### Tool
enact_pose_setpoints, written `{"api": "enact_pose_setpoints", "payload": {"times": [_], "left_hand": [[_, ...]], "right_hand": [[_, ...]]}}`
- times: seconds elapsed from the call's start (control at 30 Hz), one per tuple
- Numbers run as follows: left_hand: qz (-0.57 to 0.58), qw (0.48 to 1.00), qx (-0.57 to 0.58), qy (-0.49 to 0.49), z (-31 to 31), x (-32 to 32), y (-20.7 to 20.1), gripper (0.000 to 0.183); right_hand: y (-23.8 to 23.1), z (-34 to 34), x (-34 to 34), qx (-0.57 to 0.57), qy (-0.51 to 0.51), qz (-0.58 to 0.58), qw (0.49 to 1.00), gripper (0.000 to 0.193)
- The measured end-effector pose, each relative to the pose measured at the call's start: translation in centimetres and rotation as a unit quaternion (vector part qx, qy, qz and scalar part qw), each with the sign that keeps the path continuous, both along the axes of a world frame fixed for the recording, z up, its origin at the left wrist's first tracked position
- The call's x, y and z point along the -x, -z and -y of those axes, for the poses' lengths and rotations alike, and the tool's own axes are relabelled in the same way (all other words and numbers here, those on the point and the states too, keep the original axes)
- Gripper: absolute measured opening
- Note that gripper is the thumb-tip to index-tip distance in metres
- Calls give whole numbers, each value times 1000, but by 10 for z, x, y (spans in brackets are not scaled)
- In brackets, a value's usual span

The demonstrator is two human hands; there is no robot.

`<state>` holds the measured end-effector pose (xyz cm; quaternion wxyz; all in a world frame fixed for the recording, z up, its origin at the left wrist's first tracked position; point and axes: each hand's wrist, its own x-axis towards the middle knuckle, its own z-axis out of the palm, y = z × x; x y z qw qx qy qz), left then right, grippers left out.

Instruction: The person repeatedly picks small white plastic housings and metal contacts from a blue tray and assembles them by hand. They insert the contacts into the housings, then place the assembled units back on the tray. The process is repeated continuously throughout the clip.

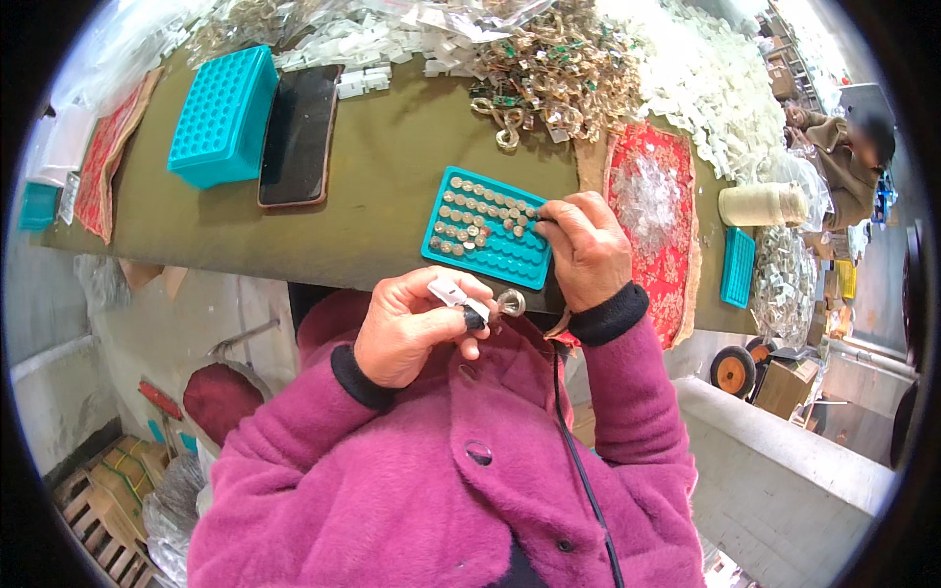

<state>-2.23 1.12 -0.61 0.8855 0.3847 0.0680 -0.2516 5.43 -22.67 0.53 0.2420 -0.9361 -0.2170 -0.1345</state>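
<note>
In front of me a teal tray [487,263] with rows of small hollows lies at the table's near edge. Several small round metallic pieces [472,205] fill its left and upper hollows. My left hand [404,328] is closed on a small white plastic piece [455,293], just off the tray's near left corner. Beside those fingers hangs a shiny metal clasp [511,302], apparently joined to what they hold. Something dark covers the left thumb's tip. My right hand [593,255] pinches at the tray's upper right corner; whatever sits between its fingertips is hidden.
A teal box-shaped rack [222,118] and a dark phone [298,137] lie at left. Metal clasps [564,69] are heaped at the back, beside piled white pieces [711,98]. Red patterned cloth [676,211] lies right, near a jar [762,205]. Another person [843,162] sits far right.
</note>
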Motion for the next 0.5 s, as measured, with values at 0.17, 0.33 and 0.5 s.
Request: {"api": "enact_pose_setpoints", "payload": {"times": [0.17, 0.33, 0.5], "left_hand": [[99, 994, -45, -11, 1, -5, 9, 26], [13, 1000, 21, -6, 6, 0, 6, 35], [6, 1000, 8, 28, 12, 2, 2, 40]], "right_hand": [[1, -5, 1, 4, 17, -3, 1000, 16], [-20, -11, 25, -124, -49, 31, 991, 19], [-28, -18, 61, -103, -149, 48, 982, 30]]}}
